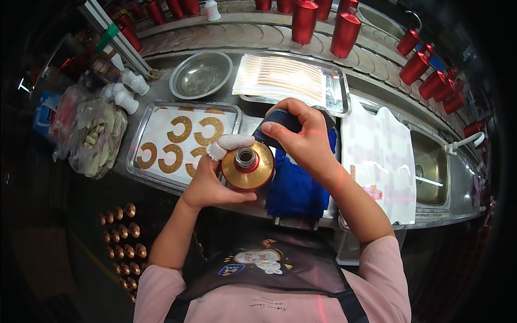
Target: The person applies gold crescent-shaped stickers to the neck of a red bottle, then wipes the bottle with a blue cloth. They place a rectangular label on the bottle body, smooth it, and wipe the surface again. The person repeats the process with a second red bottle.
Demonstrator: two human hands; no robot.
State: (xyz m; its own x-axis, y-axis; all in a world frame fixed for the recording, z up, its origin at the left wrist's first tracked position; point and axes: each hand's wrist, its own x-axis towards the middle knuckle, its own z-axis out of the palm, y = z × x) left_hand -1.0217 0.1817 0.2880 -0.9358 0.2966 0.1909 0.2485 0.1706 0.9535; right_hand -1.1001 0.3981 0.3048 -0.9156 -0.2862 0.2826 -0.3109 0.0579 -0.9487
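Observation:
My left hand [206, 185] is closed around a bottle [237, 176] with a gold shoulder, a red ring at the neck and an uncapped mouth facing up. A white knit finger cover [232, 142] sits on one finger of this hand, lying along the shoulder's far edge. My right hand [304, 132] grips a dark, flat-looking pad [279, 119] at the bottle's upper right; whether it touches the bottle I cannot tell. Gold C-shaped decals [171, 158] lie on a white sheet in a metal tray [144, 119] to the left. Below my right hand is a crumpled blue cloth [299, 188].
Behind the bottle are a metal bowl [200, 75] and a second tray [338, 89] with gold-striped sheets [280, 78]. Red bottles [346, 33] line a conveyor [258, 40]. A sink [433, 167] lies right, plastic bags [97, 134] left. Gold-topped bottles [128, 250] stand lower left.

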